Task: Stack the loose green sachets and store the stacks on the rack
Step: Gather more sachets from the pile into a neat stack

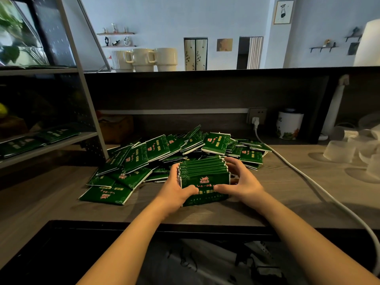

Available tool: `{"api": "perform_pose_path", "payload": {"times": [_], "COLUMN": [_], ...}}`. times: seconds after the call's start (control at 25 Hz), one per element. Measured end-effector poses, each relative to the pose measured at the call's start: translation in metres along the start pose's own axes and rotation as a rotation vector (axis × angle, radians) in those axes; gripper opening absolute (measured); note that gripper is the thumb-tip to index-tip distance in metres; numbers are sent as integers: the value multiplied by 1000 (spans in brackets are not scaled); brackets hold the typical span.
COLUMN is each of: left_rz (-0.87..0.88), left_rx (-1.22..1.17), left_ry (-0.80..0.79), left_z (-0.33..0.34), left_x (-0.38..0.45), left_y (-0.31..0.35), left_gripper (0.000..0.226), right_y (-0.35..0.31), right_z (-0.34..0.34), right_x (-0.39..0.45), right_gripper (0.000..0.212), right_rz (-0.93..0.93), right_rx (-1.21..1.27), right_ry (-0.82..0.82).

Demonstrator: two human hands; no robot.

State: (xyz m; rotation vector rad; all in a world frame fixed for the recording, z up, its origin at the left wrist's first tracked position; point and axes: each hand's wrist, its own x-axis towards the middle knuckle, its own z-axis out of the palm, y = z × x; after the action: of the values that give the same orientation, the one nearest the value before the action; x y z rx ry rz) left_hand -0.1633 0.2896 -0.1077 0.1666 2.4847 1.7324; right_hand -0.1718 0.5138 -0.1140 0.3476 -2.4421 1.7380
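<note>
Both hands grasp one upright stack of flat green foil sachets with red and gold print (204,178) that stands on edge on the grey-brown wooden counter (287,194). The left hand (174,191) curls round the stack's left end, its thumb lying across the near printed face; the right hand (242,182) curls round the right end, its thumb meeting the same face and its fingers reaching over the far top corner. Just beyond the fingers of both hands, and spreading away to the left of the left hand, lies the loose heap of matching green sachets (156,155), overlapping at all angles on the counter. Well to the left of the left hand stands the grey metal rack with perforated side panels (88,99); on its lower shelf lie flat green sachets (41,138). To the right of the right hand a white power cable (320,188) runs across the counter from a wall socket (257,116) on the dark back panel. Further right stand a white printed canister (289,125) and several clear plastic cups (339,153). Above the back panel, on a ledge, sit three cream ceramic mugs (144,59).
</note>
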Motion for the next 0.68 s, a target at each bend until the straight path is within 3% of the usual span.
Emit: {"api": "perform_pose_path", "payload": {"times": [0.2,0.28,0.44,0.56,0.68], "left_rz": [0,6,17,49,30], "left_rx": [79,105,101,47,40], "left_ry": [-73,-95,-71,1,87], "left_z": [1,3,3,-13,-38], "left_x": [-6,-5,-4,-2,-10], "left_y": [3,3,3,-5,-12], "left_gripper": [110,109,95,86,105], "right_y": [1,2,1,-2,-7], "right_z": [-3,-2,-3,1,-1], "right_x": [-1,-1,-3,-2,6], "right_gripper": [102,109,104,75,41], "right_rz": [-1,4,-1,-17,-85], "right_rx": [2,7,46,84,32], "right_ry": [-41,-59,-92,7,286]}}
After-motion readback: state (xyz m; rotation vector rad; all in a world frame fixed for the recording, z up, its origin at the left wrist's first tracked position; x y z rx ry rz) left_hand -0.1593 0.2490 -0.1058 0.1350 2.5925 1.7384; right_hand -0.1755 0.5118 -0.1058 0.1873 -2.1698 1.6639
